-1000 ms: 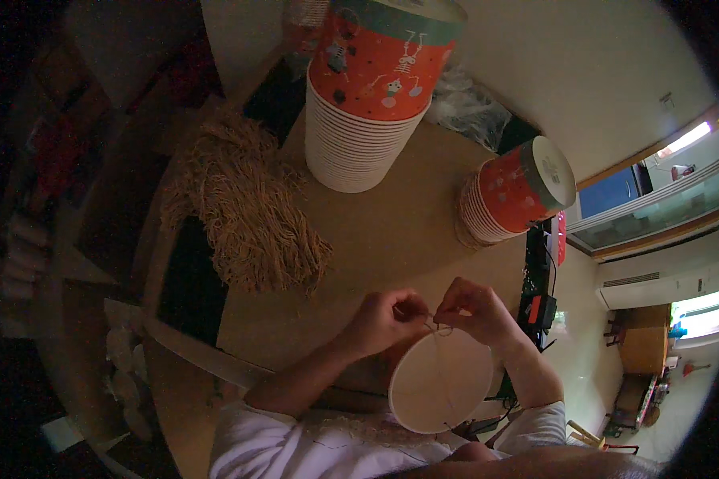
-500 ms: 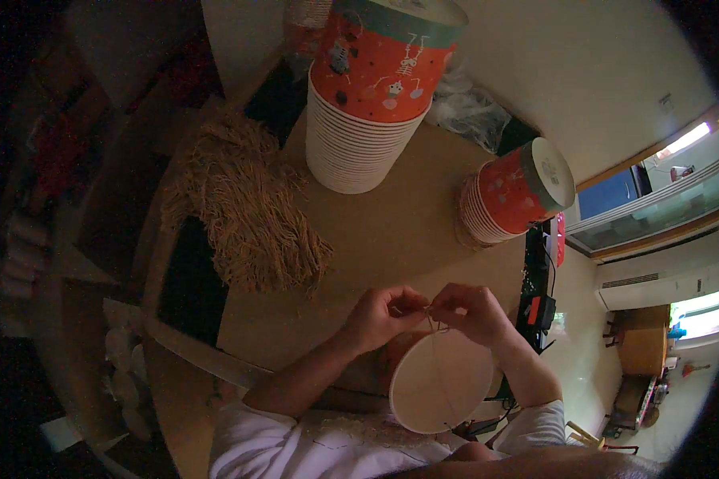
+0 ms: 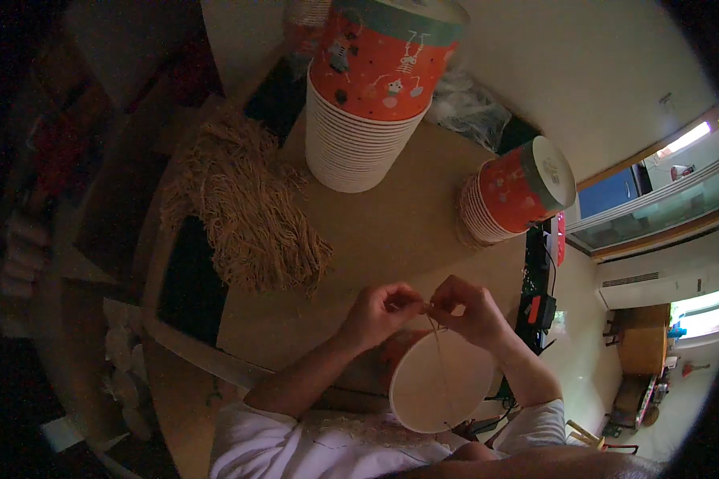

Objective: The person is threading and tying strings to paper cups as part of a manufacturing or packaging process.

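While left hand (image 3: 381, 316) and right hand (image 3: 473, 315) pinch string (image 3: 442, 359), it crosses mouth of paper bucket (image 3: 414, 387), brown strand bundle (image 3: 252, 211) farther left

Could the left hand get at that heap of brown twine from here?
Probably yes: nothing seems to stand between the left hand and the brown twine, though the hand's fingers look busy with thin string by the open cup.

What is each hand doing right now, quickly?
Left hand: closed, fingers pinching thin twine near the paper cup's rim.
Right hand: closed, fingers pinching the same twine, close beside the left.
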